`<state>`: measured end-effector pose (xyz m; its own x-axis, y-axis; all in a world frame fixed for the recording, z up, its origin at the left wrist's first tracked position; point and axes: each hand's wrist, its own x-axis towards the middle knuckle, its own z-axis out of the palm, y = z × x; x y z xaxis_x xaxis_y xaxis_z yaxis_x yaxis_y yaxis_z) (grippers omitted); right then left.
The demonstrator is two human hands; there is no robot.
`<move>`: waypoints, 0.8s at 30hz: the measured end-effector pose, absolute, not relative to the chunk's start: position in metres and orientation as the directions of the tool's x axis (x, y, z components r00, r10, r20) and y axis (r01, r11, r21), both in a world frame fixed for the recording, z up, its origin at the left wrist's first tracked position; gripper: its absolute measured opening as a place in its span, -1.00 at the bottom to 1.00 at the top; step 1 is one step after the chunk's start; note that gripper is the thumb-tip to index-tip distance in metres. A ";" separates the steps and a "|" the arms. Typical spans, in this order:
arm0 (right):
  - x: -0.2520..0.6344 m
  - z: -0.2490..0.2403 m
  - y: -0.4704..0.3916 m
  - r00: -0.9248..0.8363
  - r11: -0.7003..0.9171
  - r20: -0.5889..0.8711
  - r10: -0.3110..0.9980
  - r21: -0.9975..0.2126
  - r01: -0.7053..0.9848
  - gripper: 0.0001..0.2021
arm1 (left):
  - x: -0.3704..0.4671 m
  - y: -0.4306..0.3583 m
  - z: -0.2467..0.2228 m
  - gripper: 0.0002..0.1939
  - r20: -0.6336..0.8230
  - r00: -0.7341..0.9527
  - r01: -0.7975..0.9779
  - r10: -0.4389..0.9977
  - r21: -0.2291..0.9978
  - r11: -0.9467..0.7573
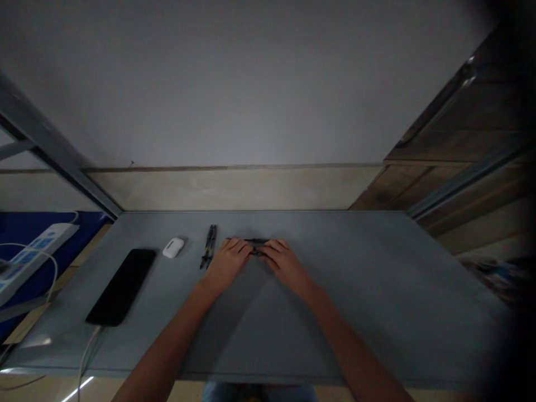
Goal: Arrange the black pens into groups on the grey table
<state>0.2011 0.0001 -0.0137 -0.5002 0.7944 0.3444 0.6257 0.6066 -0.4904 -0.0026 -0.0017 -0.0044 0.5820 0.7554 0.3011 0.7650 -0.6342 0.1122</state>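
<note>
between the hands [230,258] [286,262] — dark slim pieces [256,241], held by both

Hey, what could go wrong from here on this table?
The dark piece held between the left hand and right hand might slip. The left hand could also nudge the slim dark items beside it. A snag on the cable over the edge of the table could drag the phone.

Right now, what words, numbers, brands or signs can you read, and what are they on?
No text can be read.
Power strip: any marks are too small and blurred.
Phone: dark screen, no words showing.
White case: any print is too small.
Dark thing in the left hand and right hand: partly hidden, nothing legible.
</note>
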 end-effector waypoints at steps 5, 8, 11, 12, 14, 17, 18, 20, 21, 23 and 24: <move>0.200 -0.017 0.000 -0.496 0.571 0.300 0.815 -0.562 0.598 -0.79 | 0.003 -0.004 -0.010 -0.81 0.306 0.572 0.772 0.761 0.111 -0.626; 0.199 -0.018 -0.003 -0.495 0.549 0.270 0.826 -0.585 0.597 -0.79 | 0.005 -0.005 -0.008 -0.81 0.266 0.597 0.768 0.757 0.081 -0.635; 0.198 -0.017 -0.004 -0.512 0.565 0.277 0.813 -0.590 0.577 -0.78 | 0.005 -0.005 -0.004 -0.78 0.232 0.607 0.769 0.760 0.070 -0.635; 0.198 -0.017 -0.005 -0.518 0.576 0.288 0.805 -0.587 0.569 -0.78 | 0.005 -0.005 -0.002 -0.78 0.224 0.606 0.769 0.764 0.082 -0.634; 0.199 -0.016 -0.005 -0.527 0.603 0.318 0.788 -0.570 0.558 -0.78 | 0.004 -0.005 0.000 -0.76 0.207 0.601 0.767 0.772 0.120 -0.630; 0.198 -0.015 -0.005 -0.532 0.657 0.389 0.752 -0.507 0.558 -0.75 | 0.003 -0.006 0.003 -0.73 0.195 0.589 0.758 0.785 0.203 -0.619; 0.198 -0.014 -0.005 -0.537 0.677 0.413 0.735 -0.475 0.561 -0.75 | 0.003 -0.006 0.004 -0.73 0.194 0.585 0.752 0.788 0.234 -0.616; 0.198 -0.014 -0.005 -0.556 0.709 0.441 0.705 -0.410 0.574 -0.74 | 0.001 -0.006 0.006 -0.73 0.193 0.580 0.733 0.791 0.299 -0.610; 0.198 -0.015 -0.006 -0.566 0.718 0.443 0.695 -0.379 0.584 -0.73 | 0.000 -0.005 0.006 -0.73 0.189 0.581 0.721 0.792 0.333 -0.608; 0.199 -0.015 -0.006 -0.581 0.725 0.439 0.686 -0.334 0.603 -0.72 | -0.001 -0.005 0.005 -0.73 0.176 0.586 0.693 0.791 0.397 -0.602; 0.199 -0.015 -0.006 -0.587 0.726 0.435 0.683 -0.321 0.608 -0.72 | -0.002 -0.004 0.005 -0.73 0.171 0.589 0.681 0.790 0.421 -0.599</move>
<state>0.1992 -0.0064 -0.0149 -0.5867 0.6833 0.4346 0.6078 0.7262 -0.3212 -0.0021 -0.0042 0.0047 0.5890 0.7899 0.1705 0.6811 -0.5988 0.4213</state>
